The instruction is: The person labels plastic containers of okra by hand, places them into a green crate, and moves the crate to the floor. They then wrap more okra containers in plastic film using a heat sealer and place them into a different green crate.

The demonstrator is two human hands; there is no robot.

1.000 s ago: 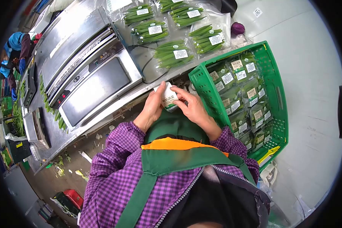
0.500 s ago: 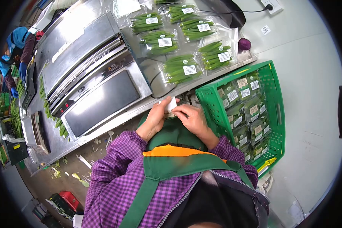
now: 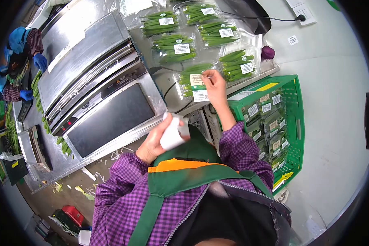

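Observation:
My left hand (image 3: 153,141) is wrapped round a white roll of labels (image 3: 174,134), held near my lap. My right hand (image 3: 215,86) pinches the edge of a beige and green label (image 3: 197,82) over the nearest pack of green vegetables (image 3: 185,76) on the steel table. Whether the label touches the pack's film is unclear. That pack has a white label at its lower part. Further packs, such as one (image 3: 174,48) behind it and one (image 3: 237,65) to its right, bear white labels.
A wrapping machine (image 3: 110,119) stands on the left. The green crate (image 3: 300,135) on the right holds labelled packs. A purple round vegetable (image 3: 267,52) sits at the table's corner. At the far left, a co-worker's blue-gloved hands (image 3: 40,62) are near loose greens.
My right hand has moved from beside my left hand up to the nearest pack with a label. My left hand has shifted down and left with the roll. The co-worker's hands have moved apart.

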